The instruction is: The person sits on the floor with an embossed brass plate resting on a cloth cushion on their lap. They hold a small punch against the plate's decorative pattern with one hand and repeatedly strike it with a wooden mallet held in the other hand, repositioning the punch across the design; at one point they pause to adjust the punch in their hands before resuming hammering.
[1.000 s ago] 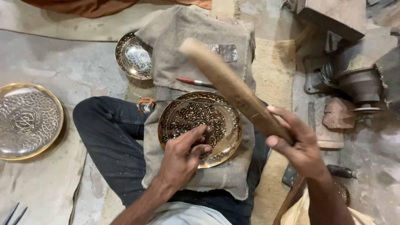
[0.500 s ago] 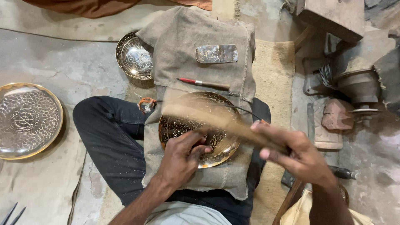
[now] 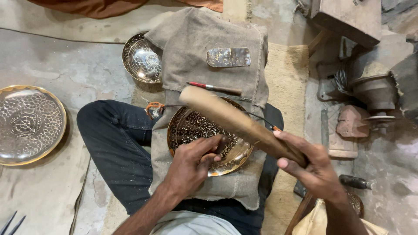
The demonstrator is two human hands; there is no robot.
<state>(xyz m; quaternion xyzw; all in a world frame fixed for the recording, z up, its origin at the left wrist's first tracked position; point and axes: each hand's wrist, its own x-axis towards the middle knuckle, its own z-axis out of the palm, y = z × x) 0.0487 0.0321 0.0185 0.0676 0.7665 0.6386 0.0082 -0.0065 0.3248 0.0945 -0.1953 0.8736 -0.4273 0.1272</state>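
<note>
Engraved brass plate lay at the centre of the frame on a coarse burlap cloth draped over the seated person's crossed legs, a padding that evidently cushioned the metal and kept it from sliding. Left hand pressed on the plate's lower rim, fingers curled together as if around a small tool, though the tool itself could not be made out. Right hand, at the lower right, was clamped around the narrow end of a wooden mallet, whose broad end was raised over the plate toward the upper left. A red-handled tool and a flat metal piece rested on the cloth above the plate, within reach. A silver-toned bowl sat at the cloth's upper left edge; a large patterned tray lay apart at the far left.
</note>
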